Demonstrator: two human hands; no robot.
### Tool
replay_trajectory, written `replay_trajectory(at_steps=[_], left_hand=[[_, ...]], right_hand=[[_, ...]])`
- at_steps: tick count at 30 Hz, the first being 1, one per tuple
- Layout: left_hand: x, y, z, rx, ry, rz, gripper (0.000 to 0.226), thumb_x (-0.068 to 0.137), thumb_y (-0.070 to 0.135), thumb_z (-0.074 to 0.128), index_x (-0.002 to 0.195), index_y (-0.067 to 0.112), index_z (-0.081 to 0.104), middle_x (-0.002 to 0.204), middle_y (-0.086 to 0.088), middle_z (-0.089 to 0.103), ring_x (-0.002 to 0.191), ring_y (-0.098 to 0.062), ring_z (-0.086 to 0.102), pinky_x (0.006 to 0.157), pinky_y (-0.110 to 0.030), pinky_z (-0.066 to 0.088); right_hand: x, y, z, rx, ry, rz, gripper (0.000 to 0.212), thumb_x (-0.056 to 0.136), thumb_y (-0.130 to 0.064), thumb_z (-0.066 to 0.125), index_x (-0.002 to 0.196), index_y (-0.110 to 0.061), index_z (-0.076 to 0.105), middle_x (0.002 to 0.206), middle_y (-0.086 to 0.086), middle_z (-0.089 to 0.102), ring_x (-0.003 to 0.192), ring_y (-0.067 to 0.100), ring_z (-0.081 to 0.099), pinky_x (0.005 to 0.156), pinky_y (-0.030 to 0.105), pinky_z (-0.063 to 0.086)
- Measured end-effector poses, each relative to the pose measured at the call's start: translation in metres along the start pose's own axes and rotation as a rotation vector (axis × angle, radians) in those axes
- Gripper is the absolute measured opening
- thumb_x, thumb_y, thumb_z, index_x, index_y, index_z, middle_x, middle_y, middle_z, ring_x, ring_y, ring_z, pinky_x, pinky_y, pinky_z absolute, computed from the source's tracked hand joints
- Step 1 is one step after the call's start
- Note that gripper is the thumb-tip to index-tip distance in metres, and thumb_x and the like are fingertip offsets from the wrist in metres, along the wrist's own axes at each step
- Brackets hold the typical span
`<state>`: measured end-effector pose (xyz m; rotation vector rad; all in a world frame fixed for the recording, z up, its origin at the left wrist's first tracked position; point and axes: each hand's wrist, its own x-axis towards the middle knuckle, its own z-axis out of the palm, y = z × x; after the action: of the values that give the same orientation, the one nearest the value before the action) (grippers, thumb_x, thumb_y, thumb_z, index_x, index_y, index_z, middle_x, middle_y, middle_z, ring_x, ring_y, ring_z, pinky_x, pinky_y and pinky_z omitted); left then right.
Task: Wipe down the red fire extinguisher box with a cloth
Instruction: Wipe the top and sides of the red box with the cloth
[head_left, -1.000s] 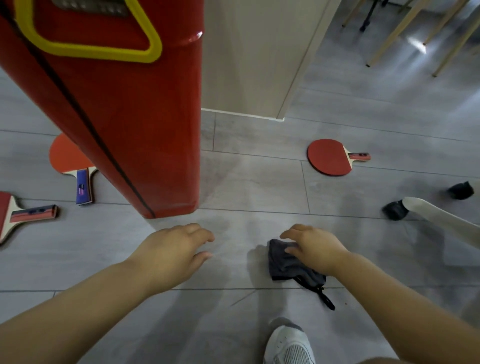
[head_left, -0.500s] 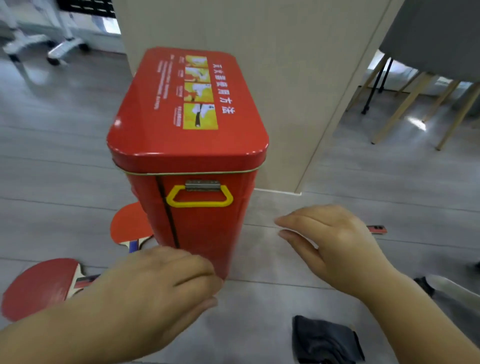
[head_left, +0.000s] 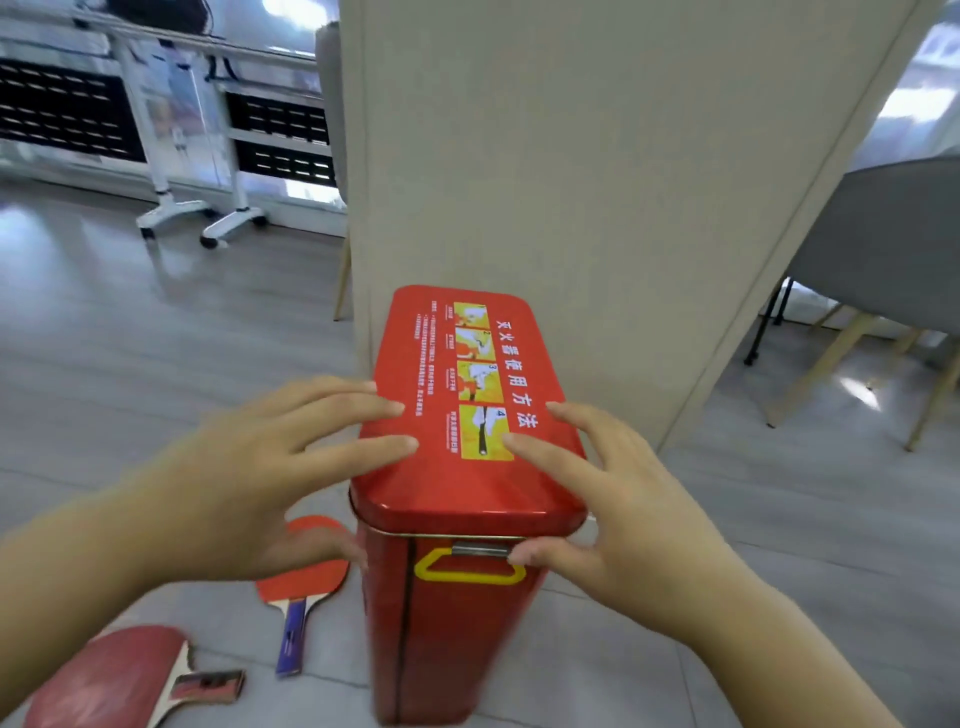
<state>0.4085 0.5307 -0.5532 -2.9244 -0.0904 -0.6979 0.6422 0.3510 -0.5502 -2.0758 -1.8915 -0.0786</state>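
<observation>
Your tall red metal fire extinguisher box (head_left: 457, 634) stands upright on the grey tiled floor (head_left: 156, 374), its far end just beside the beige pillar (head_left: 597, 208). The lid (head_left: 467, 483) runs lengthwise straight away from you, and the yellow handle (head_left: 470, 570) faces you. Your left hand (head_left: 249, 483) spreads straight fingers over the lid's left edge. Your right hand (head_left: 623, 519) does likewise on the right, thumb by the latch (head_left: 480, 549). A red table-tennis paddle (head_left: 306, 577) and a darker red paddle (head_left: 119, 675) lie to the left.
</observation>
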Motion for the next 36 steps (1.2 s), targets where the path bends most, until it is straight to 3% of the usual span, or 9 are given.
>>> replay_trajectory(at_steps=[2,4,7,10,15,20,25,30,36], left_hand=[[0.009,-0.014,0.004,0.089,-0.080,0.044,0.069,0.079,0.063,0.053,0.139,0.031,0.038,0.139,-0.002,0.050,0.133,-0.024,0.039,0.105,-0.043,0.041],[0.013,-0.022,0.012,0.098,-0.127,0.081,0.070,0.081,0.063,0.051,0.141,0.033,0.035,0.142,0.001,0.047,0.137,-0.022,0.036,0.110,-0.046,0.035],[0.014,-0.030,0.021,0.093,-0.103,0.154,0.070,0.083,0.065,0.048,0.140,0.026,0.038,0.142,-0.001,0.047,0.134,-0.019,0.040,0.108,-0.043,0.037],[0.010,-0.030,0.027,0.132,-0.035,0.200,0.067,0.087,0.061,0.046,0.137,0.017,0.040,0.140,-0.007,0.049,0.130,-0.025,0.046,0.098,-0.043,0.047],[0.023,-0.013,0.036,0.217,0.063,0.264,0.066,0.087,0.058,0.052,0.130,0.008,0.047,0.131,-0.017,0.056,0.120,-0.034,0.055,0.091,-0.050,0.051],[0.058,0.028,0.050,0.210,0.129,0.237,0.066,0.082,0.067,0.052,0.117,0.013,0.066,0.116,-0.015,0.067,0.098,-0.033,0.068,0.081,-0.047,0.056],[0.105,0.072,0.076,0.183,0.223,0.178,0.066,0.081,0.071,0.047,0.112,0.014,0.057,0.102,-0.014,0.071,0.079,-0.030,0.066,0.075,-0.040,0.048],[0.148,0.103,0.100,0.192,0.279,0.120,0.069,0.075,0.072,0.053,0.104,0.012,0.069,0.093,-0.012,0.070,0.071,-0.029,0.061,0.073,-0.038,0.045],[0.176,0.119,0.118,0.096,0.323,0.060,0.071,0.066,0.074,0.058,0.101,0.013,0.071,0.085,-0.008,0.067,0.070,-0.027,0.059,0.070,-0.037,0.043]], right_hand=[[0.003,0.005,0.002,0.007,-0.146,0.047,0.073,0.076,-0.067,0.057,0.139,-0.058,0.021,0.154,-0.016,0.004,0.142,0.009,0.011,0.115,0.036,0.027],[0.002,0.010,0.005,0.018,-0.177,0.031,0.070,0.079,-0.065,0.054,0.140,-0.058,0.018,0.156,-0.016,0.001,0.143,0.009,0.012,0.114,0.035,0.029],[-0.001,0.017,0.013,-0.014,-0.055,-0.073,0.065,0.080,-0.065,0.040,0.141,-0.045,0.029,0.153,0.005,0.029,0.134,0.026,0.040,0.099,0.043,0.047],[-0.002,0.026,0.021,-0.068,0.064,-0.163,0.062,0.082,-0.059,0.040,0.137,-0.031,0.042,0.140,0.011,0.049,0.118,0.028,0.057,0.088,0.035,0.051],[-0.009,0.050,0.021,0.058,0.072,-0.217,0.058,0.086,-0.058,0.043,0.140,-0.037,0.039,0.151,-0.003,0.034,0.133,0.014,0.038,0.099,0.026,0.040],[-0.024,0.096,0.002,0.223,0.040,-0.177,0.056,0.087,-0.051,0.055,0.139,-0.042,0.038,0.152,-0.019,0.024,0.138,0.002,0.028,0.102,0.026,0.044],[-0.040,0.146,-0.013,0.090,0.108,-0.082,0.068,0.080,-0.029,0.072,0.137,-0.045,0.039,0.145,-0.019,0.035,0.130,0.004,0.039,0.095,0.033,0.050],[-0.043,0.181,-0.026,-0.003,0.180,0.008,0.068,0.075,-0.015,0.076,0.131,-0.042,0.048,0.138,-0.016,0.046,0.120,0.006,0.047,0.088,0.036,0.052],[-0.043,0.198,-0.029,-0.031,0.190,0.140,0.066,0.076,-0.008,0.076,0.130,-0.038,0.054,0.140,-0.013,0.049,0.122,0.014,0.052,0.090,0.043,0.052]])
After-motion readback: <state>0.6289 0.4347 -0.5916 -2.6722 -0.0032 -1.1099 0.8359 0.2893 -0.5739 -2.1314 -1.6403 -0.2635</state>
